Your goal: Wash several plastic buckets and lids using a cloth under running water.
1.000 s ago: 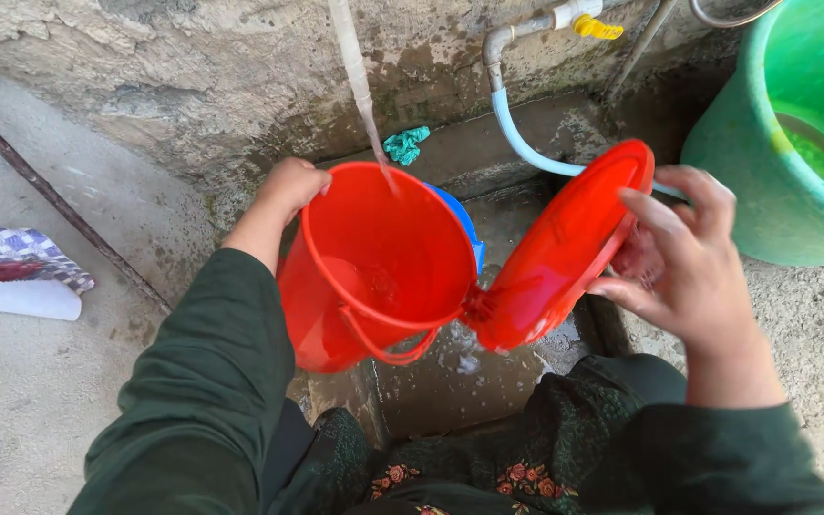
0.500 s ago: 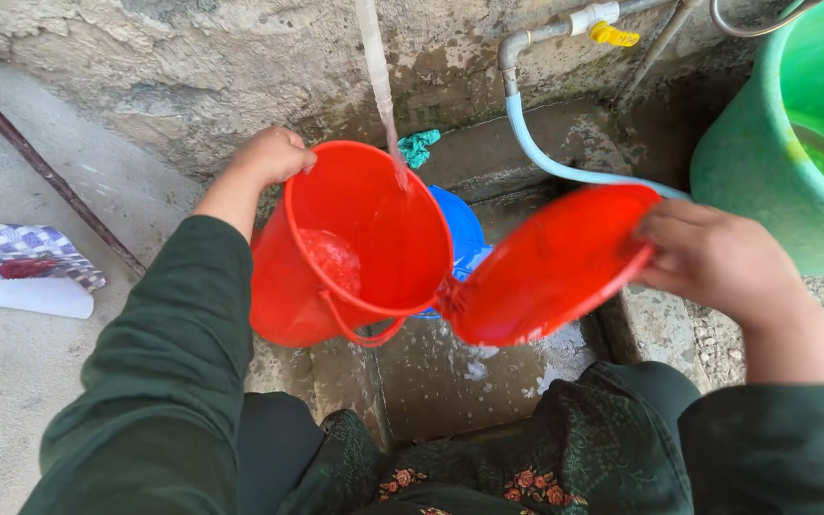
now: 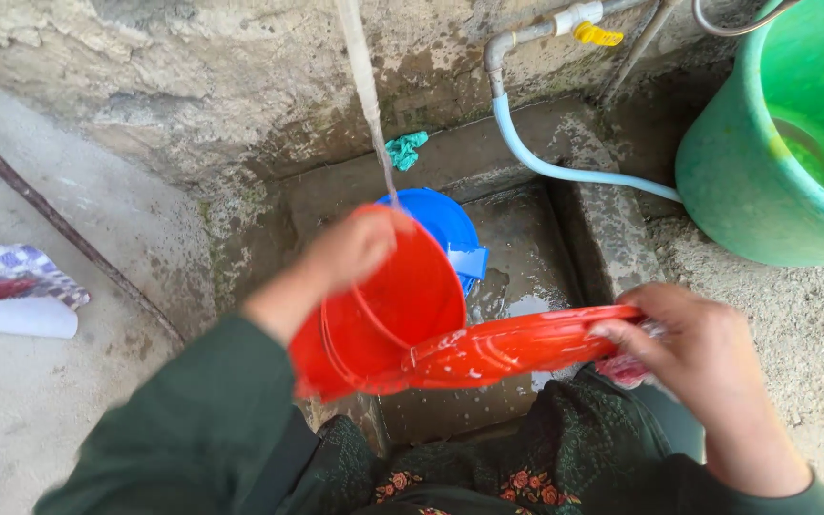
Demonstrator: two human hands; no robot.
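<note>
- Rough concrete wash pit and stained wall fill the frame; a thin water stream falls from upper centre.
- Left hand, closed over the far rim, holds the red plastic bucket tilted at centre, mouth turned toward the right hand.
- Right hand, lower right, pinches the red round plastic lid; lid lies almost edge-on, long axis left to right, still joined to the bucket rim.
- Blue plastic tub sits behind the bucket; green plastic barrel stands upper right.

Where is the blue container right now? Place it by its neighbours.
In the head view the blue container sits in the wet concrete trough, centre frame, just behind the red bucket and under the falling water stream.
</note>
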